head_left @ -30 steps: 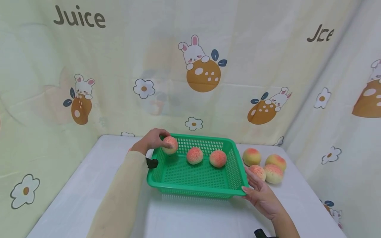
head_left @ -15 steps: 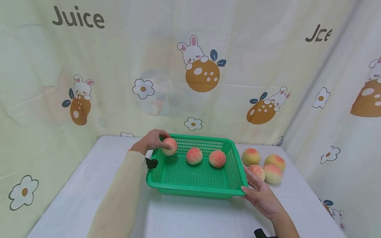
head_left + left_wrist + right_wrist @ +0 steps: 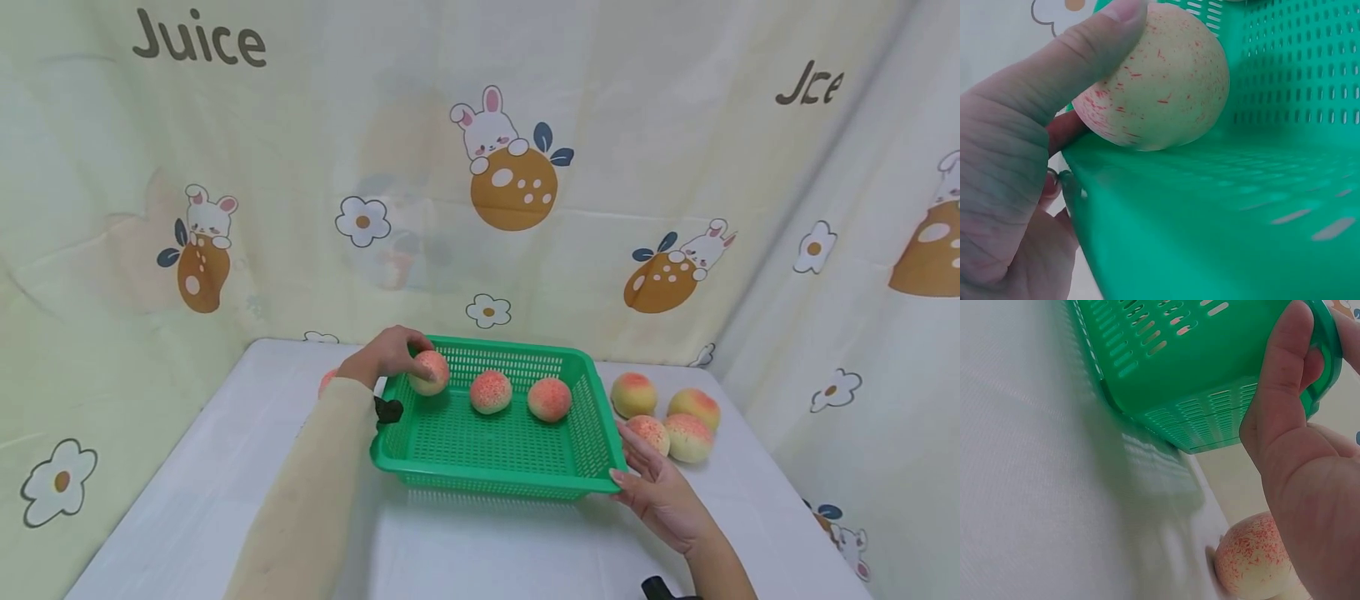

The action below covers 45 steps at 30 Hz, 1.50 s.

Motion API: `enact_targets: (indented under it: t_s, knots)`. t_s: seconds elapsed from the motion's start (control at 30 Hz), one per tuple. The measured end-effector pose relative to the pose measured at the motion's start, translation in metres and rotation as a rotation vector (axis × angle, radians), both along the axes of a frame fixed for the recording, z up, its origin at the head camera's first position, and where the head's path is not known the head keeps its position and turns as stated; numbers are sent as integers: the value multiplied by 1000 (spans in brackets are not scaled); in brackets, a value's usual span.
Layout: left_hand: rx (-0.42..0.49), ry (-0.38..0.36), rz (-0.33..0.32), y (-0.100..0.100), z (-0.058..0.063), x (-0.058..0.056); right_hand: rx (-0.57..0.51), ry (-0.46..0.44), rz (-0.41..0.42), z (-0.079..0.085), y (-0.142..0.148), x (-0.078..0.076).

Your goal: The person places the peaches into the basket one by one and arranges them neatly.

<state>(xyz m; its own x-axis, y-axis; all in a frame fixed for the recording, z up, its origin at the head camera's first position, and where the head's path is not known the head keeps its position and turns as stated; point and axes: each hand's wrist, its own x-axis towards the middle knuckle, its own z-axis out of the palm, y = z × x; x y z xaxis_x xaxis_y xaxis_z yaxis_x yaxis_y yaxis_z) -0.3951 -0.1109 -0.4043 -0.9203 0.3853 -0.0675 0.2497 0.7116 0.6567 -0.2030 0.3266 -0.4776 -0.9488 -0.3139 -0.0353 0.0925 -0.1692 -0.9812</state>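
Note:
My left hand (image 3: 392, 353) holds a pinkish peach (image 3: 430, 372) at the back left corner of a green plastic basket (image 3: 491, 477). In the left wrist view the thumb presses on the speckled peach (image 3: 1163, 87), just inside the basket wall; some of the other fingers are behind it. Two more peaches, a middle one (image 3: 491, 392) and a right one (image 3: 550, 400), lie on the basket floor. At the front right corner, my right hand (image 3: 663, 500) grips the basket rim, thumb on one side and fingers on the other, as the right wrist view also shows.
To the right of the basket several peaches (image 3: 688, 437) sit grouped on the white table (image 3: 480, 550). Another peach (image 3: 326, 381) is partly hidden behind the left wrist. A printed curtain (image 3: 300, 167) hangs behind the table.
The left hand and its peach have come down very slightly inside the basket corner. The right hand and the basket keep their places.

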Motion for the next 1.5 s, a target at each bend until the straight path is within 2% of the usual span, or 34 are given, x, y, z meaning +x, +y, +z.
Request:
enact_targets:
  t_s: [0.23, 0.37, 0.77, 1.1, 1.33, 1.5]
  knots:
    - [-29, -20, 29, 5, -2, -1, -2, 8, 9, 1, 1, 0]
    - [-58, 5, 35, 7, -3, 1, -11, 9, 17, 1, 1, 0]
    - [-139, 123, -35, 8, -6, 2, 5, 1, 8, 4, 2, 1]
    - [-186, 80, -28, 9, -7, 2, -5, -7, 12, 3, 2, 3]
    - [-221, 93, -10, 8, -5, 5, -26, 0, 35, 1, 1, 1]
    - [-195, 85, -5, 6, -4, 8, -35, -5, 41, 2, 1, 0]
